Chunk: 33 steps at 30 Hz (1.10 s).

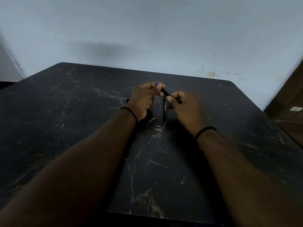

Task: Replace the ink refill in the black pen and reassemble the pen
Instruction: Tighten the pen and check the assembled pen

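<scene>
Hands met over the far middle of the table [82, 112], both closed on the black pen [165, 92]. The left hand [144, 99] pinched the pen's upper end between thumb and curled fingers, and a small blue tip poked out past its knuckles. The right hand [185, 107] pinched the lower end the same way, thumb on top, with a short dark stub sticking out beyond it on the right. Between the two hands the barrel ran slanted, high at the left and lower at the right, held just above the tabletop. The right hand was a bit blurred, so I could not tell whether the pen was in one piece or parted at a joint.

Below the gap between the hands a second pen [165, 110] lay flat on the table, pointing roughly toward the person, with pale lettering along its dark body and a blue end nearest the wrists. It was apart from both hands. A small dark blue bit showed at the left hand's outer edge, too hidden to name.

Each wrist wore a thin black band [131, 112]. The table was dark marble-patterned with pale veins, pushed against a plain grey wall [147, 30].
</scene>
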### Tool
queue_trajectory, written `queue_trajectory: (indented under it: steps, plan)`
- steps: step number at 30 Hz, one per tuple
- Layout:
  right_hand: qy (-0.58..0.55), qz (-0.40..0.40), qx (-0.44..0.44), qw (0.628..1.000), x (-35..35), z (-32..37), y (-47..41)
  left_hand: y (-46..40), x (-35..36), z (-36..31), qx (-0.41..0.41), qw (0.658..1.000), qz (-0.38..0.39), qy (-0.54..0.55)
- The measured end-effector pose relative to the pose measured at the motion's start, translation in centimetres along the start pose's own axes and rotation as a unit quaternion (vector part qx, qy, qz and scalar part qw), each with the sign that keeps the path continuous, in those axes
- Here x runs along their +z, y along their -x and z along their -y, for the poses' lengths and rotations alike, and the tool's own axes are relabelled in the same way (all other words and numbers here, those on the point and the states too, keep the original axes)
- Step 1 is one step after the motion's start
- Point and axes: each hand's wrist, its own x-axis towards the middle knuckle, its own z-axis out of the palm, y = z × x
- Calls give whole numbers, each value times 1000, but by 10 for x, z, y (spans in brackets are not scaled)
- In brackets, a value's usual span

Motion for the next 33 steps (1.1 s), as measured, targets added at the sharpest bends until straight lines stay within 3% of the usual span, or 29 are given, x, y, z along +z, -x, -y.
queue_trajectory:
  steps: [13,15,17,18,20,22,27,33]
  plan:
    - [-35,-2,18,999,-4,3,2,-6,-7,1,3,1000,8,14]
    - [-34,-17,14,999,-3,2,2,-3,-5,-3,5,999,-36,17]
    - [-33,-33,13,999,-3,1,2,-3,-5,-10,38,989,-139,-28]
    - [-31,-38,12,999,-4,0,2,-3,-9,-12,69,971,-201,-105]
    - [-23,-42,4,999,-4,-1,1,-4,-19,-16,112,901,-295,-298]
    - [-17,-41,-1,999,-3,-3,2,-4,-29,-19,86,839,-320,-431]
    - [8,-48,-10,999,-2,-7,1,-2,-34,-19,-57,746,-191,-635]
    - [4,-44,-5,999,0,-9,0,1,-33,-24,-56,692,-132,-708]
